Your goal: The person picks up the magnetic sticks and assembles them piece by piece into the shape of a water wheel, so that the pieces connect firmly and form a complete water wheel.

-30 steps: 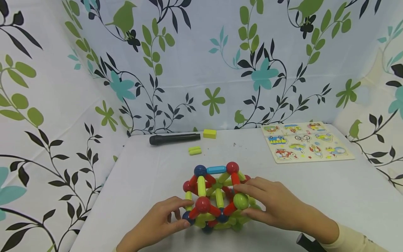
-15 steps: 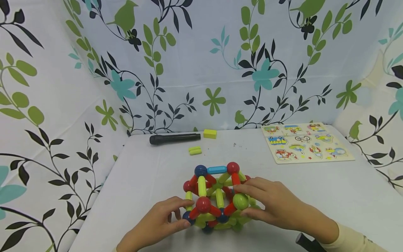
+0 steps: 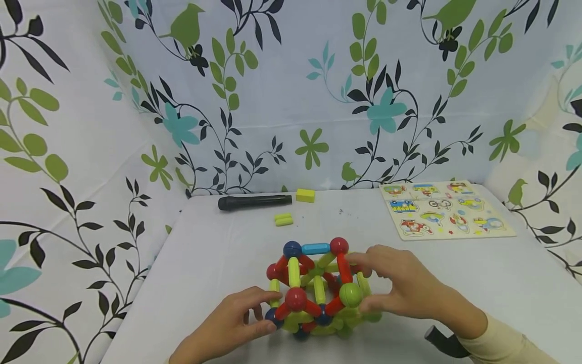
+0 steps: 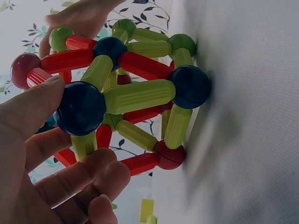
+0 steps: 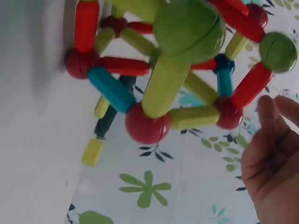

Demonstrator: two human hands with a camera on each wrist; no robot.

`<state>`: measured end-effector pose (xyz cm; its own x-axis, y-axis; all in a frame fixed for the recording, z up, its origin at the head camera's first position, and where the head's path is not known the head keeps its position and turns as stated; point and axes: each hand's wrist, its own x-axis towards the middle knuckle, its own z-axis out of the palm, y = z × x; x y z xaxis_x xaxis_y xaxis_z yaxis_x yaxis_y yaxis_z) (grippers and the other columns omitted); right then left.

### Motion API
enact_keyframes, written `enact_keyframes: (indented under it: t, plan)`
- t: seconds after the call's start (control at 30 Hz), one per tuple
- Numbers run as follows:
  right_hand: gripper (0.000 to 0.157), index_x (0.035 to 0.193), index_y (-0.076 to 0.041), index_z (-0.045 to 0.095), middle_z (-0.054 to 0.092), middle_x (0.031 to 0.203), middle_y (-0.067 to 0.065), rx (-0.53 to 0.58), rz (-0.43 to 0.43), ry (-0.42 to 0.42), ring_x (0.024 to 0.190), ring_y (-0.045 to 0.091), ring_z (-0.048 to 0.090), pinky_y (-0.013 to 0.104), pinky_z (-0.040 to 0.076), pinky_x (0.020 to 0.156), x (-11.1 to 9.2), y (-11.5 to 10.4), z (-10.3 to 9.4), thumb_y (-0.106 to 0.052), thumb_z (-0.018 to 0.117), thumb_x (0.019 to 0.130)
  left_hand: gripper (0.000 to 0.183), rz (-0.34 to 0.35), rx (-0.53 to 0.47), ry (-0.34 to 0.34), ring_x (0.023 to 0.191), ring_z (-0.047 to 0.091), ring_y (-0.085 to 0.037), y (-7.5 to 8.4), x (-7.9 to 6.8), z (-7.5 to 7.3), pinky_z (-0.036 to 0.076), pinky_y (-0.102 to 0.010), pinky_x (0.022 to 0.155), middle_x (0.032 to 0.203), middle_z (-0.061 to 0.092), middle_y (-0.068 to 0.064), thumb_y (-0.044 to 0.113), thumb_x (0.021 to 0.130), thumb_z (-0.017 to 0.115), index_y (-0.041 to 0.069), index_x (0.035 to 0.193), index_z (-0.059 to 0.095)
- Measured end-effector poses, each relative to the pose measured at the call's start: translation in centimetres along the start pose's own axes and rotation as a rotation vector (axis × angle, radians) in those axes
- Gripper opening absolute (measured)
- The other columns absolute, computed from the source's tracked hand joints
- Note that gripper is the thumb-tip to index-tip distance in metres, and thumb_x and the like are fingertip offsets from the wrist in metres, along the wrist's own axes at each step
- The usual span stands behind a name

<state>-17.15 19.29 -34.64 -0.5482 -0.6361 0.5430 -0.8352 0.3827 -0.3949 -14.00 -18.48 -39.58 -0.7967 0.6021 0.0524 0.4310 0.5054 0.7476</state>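
A ball-and-rod magnetic construction (image 3: 296, 299) of red, blue and green balls joined by red, yellow-green and blue rods stands on the table. My left hand (image 3: 234, 321) holds its left side. In the left wrist view the thumb lies against a dark blue ball (image 4: 80, 108), with fingers curled behind a yellow-green rod (image 4: 84, 145). At the right side my right hand (image 3: 404, 283) is just off the construction, thumb and fingers spread apart around air near a green ball (image 3: 351, 294). The right wrist view shows a gap between those fingers and the red rod (image 5: 251, 86).
Behind the construction lie two yellow-green rods (image 3: 284, 220), a black microphone-shaped object (image 3: 254, 201) and a yellow block (image 3: 305, 195). A picture puzzle board (image 3: 447, 210) lies at the back right. Patterned cloth (image 3: 273, 101) hangs around the table.
My right hand has let go of the construction's right side and moved slightly up and right. My left hand stays on it. The whole head view has shifted a little.
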Motion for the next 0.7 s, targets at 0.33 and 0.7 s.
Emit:
enact_keyframes:
  t: [0.33, 0.7]
  plan:
    - [0.024, 0.119, -0.014, 0.073, 0.067, 0.096, -0.005, -0.184, 0.184, -0.044, 0.083, 0.01, 0.06, 0.027, 0.053, 0.07, 8.0, 10.6, 1.8, -0.02, 0.072, 0.096, 0.047, -0.015, 0.016, 0.004, 0.084, 0.06, 0.0, 0.2, 0.1, -0.2, 0.053, -0.022, 0.067, 0.115, 0.069, 0.007, 0.045, 0.095, 0.069, 0.025, 0.137, 0.063]
    - [0.043, 0.138, -0.018, 0.064, 0.064, 0.134, 0.003, -0.413, 0.041, -0.652, 0.122, 0.022, 0.058, 0.037, 0.051, 0.102, 17.1, 14.5, 10.6, -0.026, 0.072, 0.096, 0.047, -0.009, 0.013, -0.003, 0.084, 0.06, 0.0, 0.1, 0.0, 0.0, 0.053, -0.022, 0.066, 0.117, 0.07, 0.006, 0.045, 0.096, 0.068, 0.025, 0.137, 0.063]
